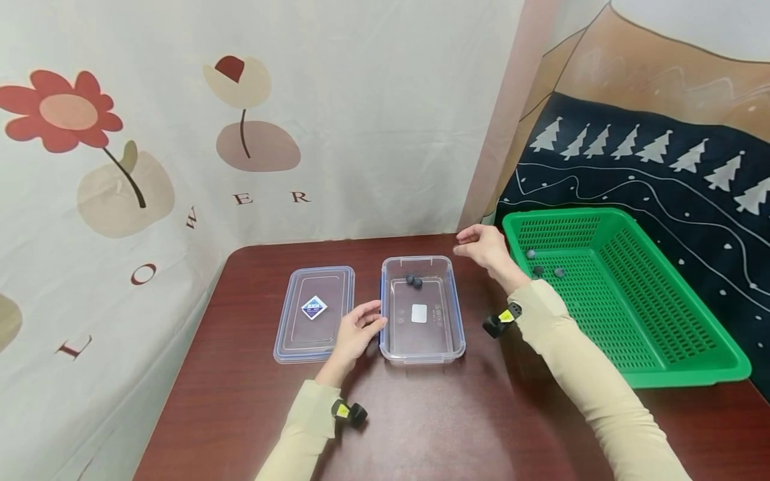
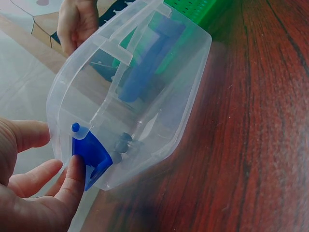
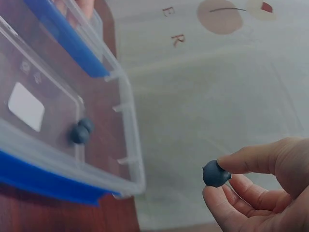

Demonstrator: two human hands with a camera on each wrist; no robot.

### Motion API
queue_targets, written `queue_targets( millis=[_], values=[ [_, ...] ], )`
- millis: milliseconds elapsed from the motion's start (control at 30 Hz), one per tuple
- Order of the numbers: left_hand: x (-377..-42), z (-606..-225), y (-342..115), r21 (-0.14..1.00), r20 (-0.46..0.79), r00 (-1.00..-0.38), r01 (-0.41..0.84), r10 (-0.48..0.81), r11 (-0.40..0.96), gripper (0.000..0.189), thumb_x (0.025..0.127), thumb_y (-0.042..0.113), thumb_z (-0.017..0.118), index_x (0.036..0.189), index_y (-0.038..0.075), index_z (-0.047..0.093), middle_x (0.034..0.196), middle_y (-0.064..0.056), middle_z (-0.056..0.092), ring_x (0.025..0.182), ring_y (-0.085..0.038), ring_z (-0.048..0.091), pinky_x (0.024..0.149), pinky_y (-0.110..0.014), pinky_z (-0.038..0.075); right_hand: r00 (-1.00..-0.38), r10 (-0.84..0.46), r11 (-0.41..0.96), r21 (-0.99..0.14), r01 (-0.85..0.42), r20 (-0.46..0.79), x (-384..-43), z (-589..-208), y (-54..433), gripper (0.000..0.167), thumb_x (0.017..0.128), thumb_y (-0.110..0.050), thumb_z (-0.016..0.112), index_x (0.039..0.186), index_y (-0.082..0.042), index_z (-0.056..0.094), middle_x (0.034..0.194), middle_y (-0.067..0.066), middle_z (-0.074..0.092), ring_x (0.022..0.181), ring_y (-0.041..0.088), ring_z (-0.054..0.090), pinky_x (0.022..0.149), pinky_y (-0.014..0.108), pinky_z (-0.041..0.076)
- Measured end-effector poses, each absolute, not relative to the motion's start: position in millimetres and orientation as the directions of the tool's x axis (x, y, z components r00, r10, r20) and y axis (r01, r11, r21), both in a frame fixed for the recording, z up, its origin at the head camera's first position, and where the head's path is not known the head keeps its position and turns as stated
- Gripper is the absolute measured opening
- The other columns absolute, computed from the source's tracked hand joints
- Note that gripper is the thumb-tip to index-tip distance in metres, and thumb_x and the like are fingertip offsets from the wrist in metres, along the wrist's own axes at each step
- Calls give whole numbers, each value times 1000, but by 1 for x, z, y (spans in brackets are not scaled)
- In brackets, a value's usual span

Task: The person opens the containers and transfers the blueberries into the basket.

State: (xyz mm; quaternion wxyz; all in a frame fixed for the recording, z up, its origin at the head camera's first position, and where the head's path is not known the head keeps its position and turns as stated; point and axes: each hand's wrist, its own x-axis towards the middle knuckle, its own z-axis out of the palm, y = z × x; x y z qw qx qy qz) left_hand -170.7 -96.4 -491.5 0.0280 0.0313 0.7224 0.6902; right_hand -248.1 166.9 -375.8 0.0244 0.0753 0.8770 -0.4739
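Observation:
My right hand (image 1: 486,248) is raised between the clear plastic box (image 1: 421,341) and the green basket (image 1: 662,377). Between thumb and fingers it pinches a blueberry (image 3: 216,173), plain in the right wrist view and hidden in the head view. Two more blueberries (image 1: 414,282) lie at the far end of the box floor. With its fingertips, my left hand (image 1: 356,334) touches the left side of the box, by a blue latch (image 2: 91,157). Those fingers are extended and lightly bent, not wrapped round the box. Three blueberries (image 1: 559,272) lie in the basket's left part.
Left of the box, a clear lid (image 1: 307,334) with a blue edge and a diamond label lies flat on the dark red table (image 1: 228,401). Behind the table hangs a pale printed cloth (image 1: 373,133), and a dark tree-patterned cloth (image 1: 601,174) hangs behind the basket.

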Motion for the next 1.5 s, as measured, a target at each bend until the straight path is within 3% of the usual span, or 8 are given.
queue_targets(
  millis=[233, 367, 533, 700, 800, 1000, 1300, 1500],
  values=[
    [-171, -492, -97, 998, 8, -997, 13, 79, 54, 37, 84, -4, 63, 120, -11, 55, 117, -25, 58, 90, -11, 58, 75, -14, 46, -988, 136, 535, -834, 135, -73, -242, -365, 200, 31, 86, -8, 65, 114, 4, 58, 109, 22, 59, 95, 30, 54, 85, 37, 46],
    [-169, -486, -98, 999, -2, -996, 3, 86, 53, 38, 84, -5, 63, 120, -12, 54, 118, -27, 57, 94, -16, 58, 75, -13, 45, -983, 176, 509, -850, 137, -54, -239, -359, 220, 35, 85, -8, 66, 116, 5, 57, 106, 18, 59, 85, 16, 56, 84, 35, 46],
    [-159, -465, -96, 997, -16, -995, -9, 95, 70, 37, 85, -7, 61, 120, -15, 52, 117, -31, 56, 98, -27, 58, 74, -12, 45, -973, 227, 509, -847, 152, -39, -234, -357, 248, 38, 84, -10, 67, 117, 5, 56, 95, 5, 60, 73, 1, 53, 78, 28, 46],
    [-156, -461, -95, 997, -17, -995, -10, 95, 78, 37, 85, -6, 60, 120, -15, 52, 117, -30, 56, 97, -26, 58, 73, -12, 45, -967, 254, 541, -825, 160, -21, -225, -359, 278, 40, 84, -13, 67, 118, 5, 55, 78, -15, 55, 75, 0, 51, 78, 24, 42],
    [-157, -461, -95, 998, -16, -995, -10, 97, 67, 38, 85, -7, 61, 120, -15, 53, 116, -30, 56, 95, -21, 58, 73, -13, 45, -966, 258, 544, -824, 158, -15, -221, -363, 295, 40, 85, -14, 67, 118, 5, 54, 74, -20, 52, 69, -5, 52, 73, 20, 44],
    [-158, -461, -95, 997, -2, -995, 5, 100, 74, 37, 85, -7, 61, 120, -15, 53, 115, -30, 56, 94, -21, 57, 74, -12, 45, -963, 265, 505, -842, 190, -58, -217, -380, 321, 39, 87, -14, 65, 118, 6, 51, 74, -17, 53, 67, -6, 54, 68, 16, 47],
    [-158, -461, -94, 998, -7, -995, 0, 102, 67, 37, 84, -7, 61, 120, -15, 53, 115, -31, 56, 91, -16, 57, 74, -12, 45, -945, 283, 452, -846, 282, -164, -216, -401, 341, 29, 90, -18, 61, 114, -4, 52, 79, -17, 52, 71, -6, 56, 89, 37, 47],
    [-158, -460, -93, 998, -8, -995, -2, 103, 59, 38, 84, -7, 61, 120, -15, 52, 117, -31, 56, 93, -17, 57, 74, -12, 45, -932, 304, 415, -853, 317, -199, -217, -405, 340, 26, 90, -18, 60, 113, -8, 52, 105, 3, 52, 65, -11, 52, 97, 43, 42]
  ],
)
